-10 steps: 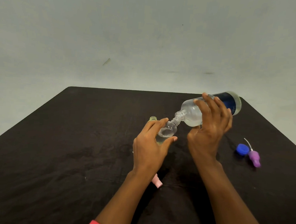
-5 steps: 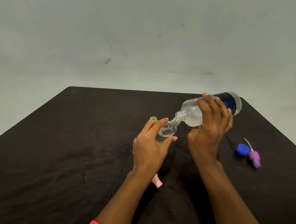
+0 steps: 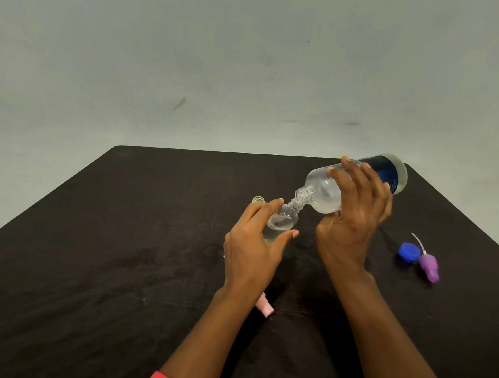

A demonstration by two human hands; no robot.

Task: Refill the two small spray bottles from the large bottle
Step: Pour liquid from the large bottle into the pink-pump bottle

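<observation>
- One large clear plastic bottle with a dark blue label [image 3: 325,191].
- Two small open-necked bottles: a small clear bottle [image 3: 283,220] and a small yellow-green bottle [image 3: 258,200], of which only the threaded neck shows.
- One purple spray head with a white tube [image 3: 428,264].
- One pink plastic piece [image 3: 265,307], partly hidden; its kind is unclear.
- One round blue cap [image 3: 408,252].
- Two bare hands: left hand [image 3: 250,248], right hand [image 3: 352,222].
- One black table [image 3: 118,268].

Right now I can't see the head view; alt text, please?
The right hand tips the large bottle neck-down into a small clear bottle gripped by the left hand over a black table. A second open small bottle stands behind; a blue cap and purple sprayer head lie at right.
</observation>
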